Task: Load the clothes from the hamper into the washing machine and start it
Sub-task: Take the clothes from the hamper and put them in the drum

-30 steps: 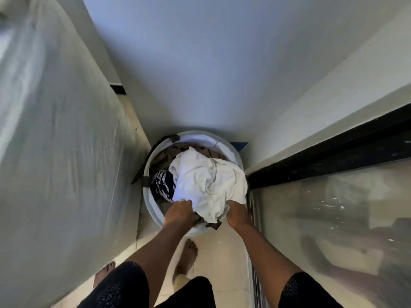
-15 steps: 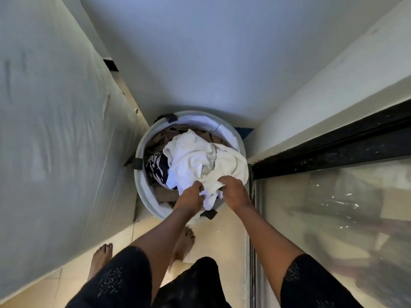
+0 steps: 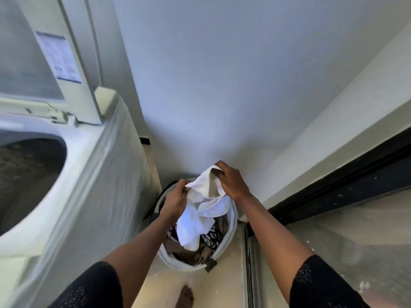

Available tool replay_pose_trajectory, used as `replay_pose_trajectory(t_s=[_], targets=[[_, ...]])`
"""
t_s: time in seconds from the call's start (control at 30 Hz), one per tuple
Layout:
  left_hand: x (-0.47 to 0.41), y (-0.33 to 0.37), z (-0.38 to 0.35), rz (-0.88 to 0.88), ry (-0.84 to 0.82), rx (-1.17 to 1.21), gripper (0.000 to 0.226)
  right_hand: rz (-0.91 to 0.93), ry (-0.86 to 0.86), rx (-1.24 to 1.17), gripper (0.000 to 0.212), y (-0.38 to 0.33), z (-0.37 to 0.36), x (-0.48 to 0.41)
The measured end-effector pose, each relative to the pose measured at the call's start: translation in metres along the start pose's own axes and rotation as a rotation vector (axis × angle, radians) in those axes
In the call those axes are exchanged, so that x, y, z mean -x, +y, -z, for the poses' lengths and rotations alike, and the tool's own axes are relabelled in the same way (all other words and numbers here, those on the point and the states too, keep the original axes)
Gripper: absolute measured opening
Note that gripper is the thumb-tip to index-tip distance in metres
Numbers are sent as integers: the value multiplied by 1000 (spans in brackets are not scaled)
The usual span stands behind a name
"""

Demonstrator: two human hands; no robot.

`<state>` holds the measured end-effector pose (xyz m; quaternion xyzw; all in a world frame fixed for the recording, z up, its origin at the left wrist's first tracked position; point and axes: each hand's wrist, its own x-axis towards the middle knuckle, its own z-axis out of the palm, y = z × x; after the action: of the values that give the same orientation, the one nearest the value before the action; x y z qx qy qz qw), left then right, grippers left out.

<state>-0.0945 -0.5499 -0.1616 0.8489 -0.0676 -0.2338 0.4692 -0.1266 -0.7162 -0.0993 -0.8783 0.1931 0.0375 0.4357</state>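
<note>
A round pale hamper (image 3: pixel 234 221) stands on the floor in the corner, holding brown and black-and-white patterned clothes (image 3: pixel 211 237). A white garment (image 3: pixel 200 218) hangs above it, lifted partly out. My left hand (image 3: pixel 175 200) grips its left edge and my right hand (image 3: pixel 231 182) grips its top edge, higher up. The top-loading washing machine (image 3: pixel 93 185) is at the left with its lid (image 3: pixel 60 58) raised and its dark drum (image 3: pixel 24 174) open.
A white wall rises behind the hamper. At the right runs a black sliding-door track (image 3: pixel 333 196) with glass (image 3: pixel 344 252) below it. My bare foot (image 3: pixel 185 296) rests on the tiled floor in front of the hamper.
Both hands have lifted the white garment up out of the hamper. My view has risen and turned left, so the open washing machine now shows.
</note>
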Motion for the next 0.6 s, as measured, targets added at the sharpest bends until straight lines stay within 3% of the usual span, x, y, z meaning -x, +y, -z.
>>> replay_pose_trajectory(t_s=[0.13, 0.2, 0.27, 0.33, 0.4, 0.5, 0.6], targets=[[-1, 52, 51, -133, 72, -88, 22, 65, -97, 72, 14, -49, 25, 7], [4, 78, 81, -269, 59, -268, 23, 84, -154, 113, 16, -70, 42, 9], [14, 98, 111, -438, 88, -552, 49, 91, -187, 44, 19, -90, 58, 14], [22, 113, 138, -564, 115, -808, 88, 92, -217, -50, 43, -106, 73, 14], [30, 125, 158, -669, 135, -1031, 106, 93, -256, 23, 65, -124, 88, 18], [33, 136, 185, -781, 271, -1270, 92, 183, -272, 424, 79, -158, 106, 24], [33, 141, 207, -823, 355, -1235, 63, 292, -111, 529, 54, -187, 117, 24]])
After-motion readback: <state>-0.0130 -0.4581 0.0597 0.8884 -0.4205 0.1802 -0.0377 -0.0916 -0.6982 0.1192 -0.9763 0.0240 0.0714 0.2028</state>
